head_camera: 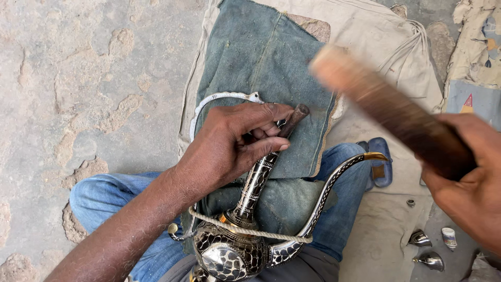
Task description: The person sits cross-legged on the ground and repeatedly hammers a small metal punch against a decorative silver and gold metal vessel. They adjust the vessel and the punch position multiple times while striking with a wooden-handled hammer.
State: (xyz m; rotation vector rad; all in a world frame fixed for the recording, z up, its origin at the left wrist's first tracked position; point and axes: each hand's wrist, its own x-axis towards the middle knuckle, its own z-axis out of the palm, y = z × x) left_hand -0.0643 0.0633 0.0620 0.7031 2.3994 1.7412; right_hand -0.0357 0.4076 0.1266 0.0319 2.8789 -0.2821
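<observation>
The fingers point(263, 128) of the left hand point(229, 143) are curled tight around a thin dark rod point(296, 116). The rod sticks out past the fingertips, just right of the middle of the frame, and it sits at the top of the neck of a metal jug point(235, 250). The right hand point(467, 177) is at the right edge of the frame. Its fingers are wrapped around the dark end of a wooden stick point(386, 109). The stick is thick and blurry, and it points up and left, above the rod and not touching it.

The jug is at the bottom middle of the frame, resting between the person's legs. It is shiny silver with dark patterns and some gold bits. Its long curved spout point(334, 183) goes up to the right and has a gold tip. A pale rope point(250, 230) is looped across the jug's neck and spout.

Behind the jug lies a green-blue cloth point(261, 52), over a bigger tan cloth point(376, 36). A white curved metal piece point(219, 99) lies on the green-blue cloth by the left hand. The person wears blue jeans point(99, 201). A blue sandal point(380, 167) shows to the right of the spout. Small shiny metal caps point(425, 249) sit at the lower right. The ground point(88, 78) on the left is rough and cracked.
</observation>
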